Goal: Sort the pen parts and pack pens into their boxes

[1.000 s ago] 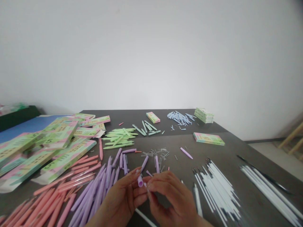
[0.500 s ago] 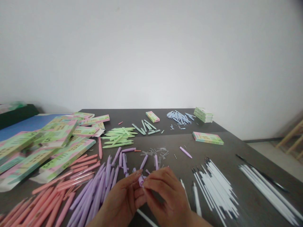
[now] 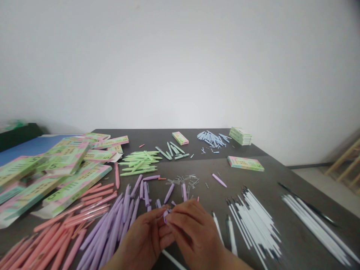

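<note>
Between the fingertips of both hands is a short purple pen part (image 3: 165, 216), mostly covered by fingers. My left hand (image 3: 144, 238) pinches it from the left with its palm turned up. My right hand (image 3: 198, 235) grips it from the right, fingers curled over it. Whether a smaller clear piece is also in the fingers I cannot make out. Beneath the hands a white refill (image 3: 173, 259) lies on the table, partly hidden. Just beyond them are loose purple pen barrels (image 3: 169, 193) and several small clear clips (image 3: 191, 181).
Purple barrels (image 3: 112, 228) and coral barrels (image 3: 50, 240) are heaped at left, behind them printed pen boxes (image 3: 67, 159). Green barrels (image 3: 140, 162) and blue barrels (image 3: 212, 138) lie farther back. White refills (image 3: 255, 225) fan out at right, near a stack of boxes (image 3: 240, 135).
The purple part has tilted a little between the fingers, so its open end shows less. Both hands stay nearly in place; the whole view has shifted slightly.
</note>
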The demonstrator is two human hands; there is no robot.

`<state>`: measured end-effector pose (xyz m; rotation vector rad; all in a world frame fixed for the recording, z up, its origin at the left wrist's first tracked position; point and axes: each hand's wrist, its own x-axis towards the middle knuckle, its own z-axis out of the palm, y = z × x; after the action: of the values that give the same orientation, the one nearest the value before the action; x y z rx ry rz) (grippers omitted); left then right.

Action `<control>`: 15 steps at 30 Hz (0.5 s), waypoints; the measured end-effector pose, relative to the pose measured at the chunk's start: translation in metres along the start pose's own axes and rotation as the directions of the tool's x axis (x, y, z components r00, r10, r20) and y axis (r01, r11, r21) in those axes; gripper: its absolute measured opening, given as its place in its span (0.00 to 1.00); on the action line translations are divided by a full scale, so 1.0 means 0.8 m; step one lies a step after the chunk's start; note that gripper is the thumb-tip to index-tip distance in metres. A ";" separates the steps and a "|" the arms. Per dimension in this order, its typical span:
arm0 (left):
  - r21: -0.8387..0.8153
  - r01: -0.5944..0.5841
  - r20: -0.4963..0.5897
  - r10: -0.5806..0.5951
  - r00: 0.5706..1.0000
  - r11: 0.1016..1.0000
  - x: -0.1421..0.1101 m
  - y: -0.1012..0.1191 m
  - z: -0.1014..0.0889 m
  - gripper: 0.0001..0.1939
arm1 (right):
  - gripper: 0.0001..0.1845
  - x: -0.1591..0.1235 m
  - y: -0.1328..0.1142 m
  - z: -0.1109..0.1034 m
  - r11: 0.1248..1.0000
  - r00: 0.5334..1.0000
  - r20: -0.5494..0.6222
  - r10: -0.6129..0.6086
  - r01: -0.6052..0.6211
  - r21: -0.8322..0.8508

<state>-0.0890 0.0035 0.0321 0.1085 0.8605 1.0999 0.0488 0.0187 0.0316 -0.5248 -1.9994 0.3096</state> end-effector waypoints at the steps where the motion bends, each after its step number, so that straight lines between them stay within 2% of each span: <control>1: -0.002 0.003 0.000 -0.003 1.000 1.000 0.000 0.000 0.000 0.11 | 0.11 0.000 0.000 0.000 1.000 1.000 0.000 0.003 -0.003 0.004; 4: -0.003 0.004 -0.003 -0.004 1.000 1.000 0.001 -0.001 -0.002 0.10 | 0.10 -0.002 0.000 0.001 1.000 1.000 -0.009 0.016 -0.016 0.014; 10: -0.078 0.025 0.077 -0.019 0.997 0.997 0.002 0.001 -0.006 0.12 | 0.11 0.001 0.000 0.001 1.000 1.000 0.015 0.014 -0.015 0.027; 13: -0.030 -0.018 0.015 0.019 1.000 0.999 0.003 0.008 -0.006 0.10 | 0.11 0.005 -0.002 -0.008 0.998 0.997 0.023 0.068 -0.068 0.006; 15: 0.019 -0.047 -0.059 0.048 0.997 0.999 0.002 0.014 -0.004 0.07 | 0.08 0.007 -0.003 -0.017 0.985 0.982 0.074 0.171 -0.169 -0.034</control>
<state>-0.0989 0.0090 0.0340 0.1114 0.9252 1.1452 0.0582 0.0188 0.0433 -0.7131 -2.0390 0.4127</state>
